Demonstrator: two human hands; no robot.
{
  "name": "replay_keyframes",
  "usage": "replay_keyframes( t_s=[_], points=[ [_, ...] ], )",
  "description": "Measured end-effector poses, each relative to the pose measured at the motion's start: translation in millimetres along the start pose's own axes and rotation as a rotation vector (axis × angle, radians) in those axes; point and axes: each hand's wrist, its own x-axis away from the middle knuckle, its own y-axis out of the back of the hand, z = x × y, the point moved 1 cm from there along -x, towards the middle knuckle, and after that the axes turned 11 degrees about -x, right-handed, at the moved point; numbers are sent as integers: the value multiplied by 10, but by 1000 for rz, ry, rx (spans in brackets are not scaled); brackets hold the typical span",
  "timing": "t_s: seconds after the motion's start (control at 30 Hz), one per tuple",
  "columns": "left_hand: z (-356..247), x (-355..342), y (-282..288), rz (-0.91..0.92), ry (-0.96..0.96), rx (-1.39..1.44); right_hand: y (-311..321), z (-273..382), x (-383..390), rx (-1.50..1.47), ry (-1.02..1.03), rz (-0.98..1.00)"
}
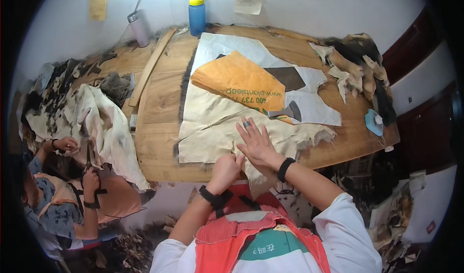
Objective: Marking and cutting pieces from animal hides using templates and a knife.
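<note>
workbench: wooden table (159, 142) under a pale wall.
left hand (226, 170): at 6 o'clock, closed, pinching the hide's near edge.
right hand (257, 142): open, flat, pressing the cream hide (212, 128).
progress: hide looks spread; near edge in hand.
farther: orange bag (241, 82) at 12 o'clock.

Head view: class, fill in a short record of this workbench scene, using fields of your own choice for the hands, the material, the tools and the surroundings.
Left hand: closed on the near edge of the pale hide
Right hand: flat, fingers spread, pressing the hide down
Hide: cream, ragged edges, overhanging the wooden table
On the hide: orange paper sheet, dark hatchet-like tool
Back of table: blue bottle with yellow cap, grey flask
Right edge: heap of fur scraps, blue face mask
Left: another person handling a spotted hide
</note>
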Motion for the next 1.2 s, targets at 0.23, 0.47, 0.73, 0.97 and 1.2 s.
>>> replay_keyframes(
  t_s=[0.23, 0.47, 0.73, 0.97, 1.2],
  points=[
    [130, 11, -77, -210, -164, 60, -20, 28, -21, 59, -23, 29],
    [132, 116, -18, -206, -108, 252, 6, 20, -36, 70, -57, 7],
    [102, -3, 89, 51, 30, 361, 221, -152, -21, -214, -68, 72],
    [-56, -207, 76, -7, -42, 213, 311, -354, -515, 55, 109, -61],
    [21, -161, -39, -255, -125, 186, 151, -306, -616, 109, 67, 43]
  ],
)
